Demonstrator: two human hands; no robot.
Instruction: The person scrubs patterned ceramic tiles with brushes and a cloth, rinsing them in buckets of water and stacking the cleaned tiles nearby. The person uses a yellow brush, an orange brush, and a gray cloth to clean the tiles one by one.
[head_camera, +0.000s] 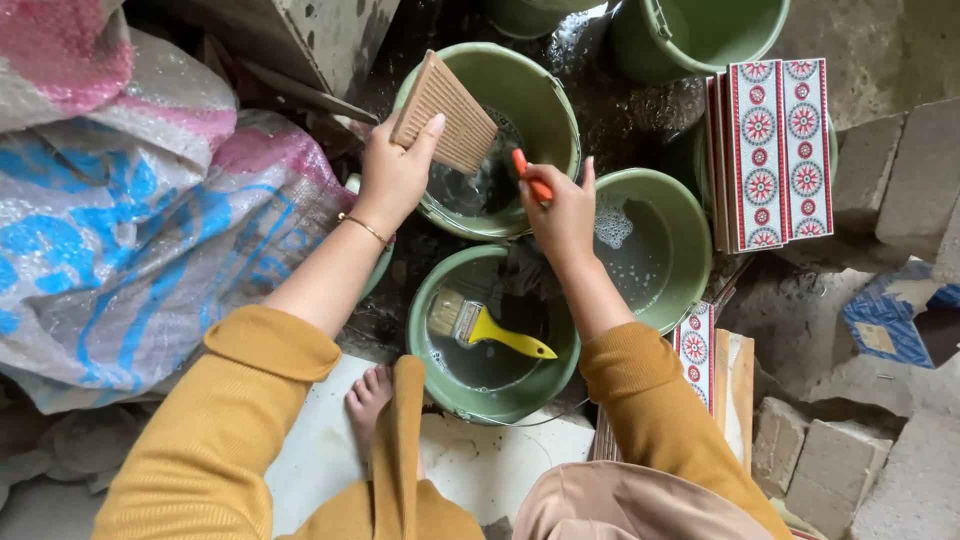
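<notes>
Brown ribbed tile (445, 112), back side up, long axis slanting from upper left to lower right, held over a green bucket (520, 95) of water; left hand (393, 170) fingers grip its lower edge. Right hand (560, 212) closed around an orange handle (532, 177). Wet concrete floor; patterned tiles (778, 150) stacked right.

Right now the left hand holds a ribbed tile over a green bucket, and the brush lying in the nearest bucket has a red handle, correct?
Not quite. The head view shows the left hand holding the ribbed tile over a green bucket, but the brush lying in the nearest bucket has a yellow handle, not red.
</notes>
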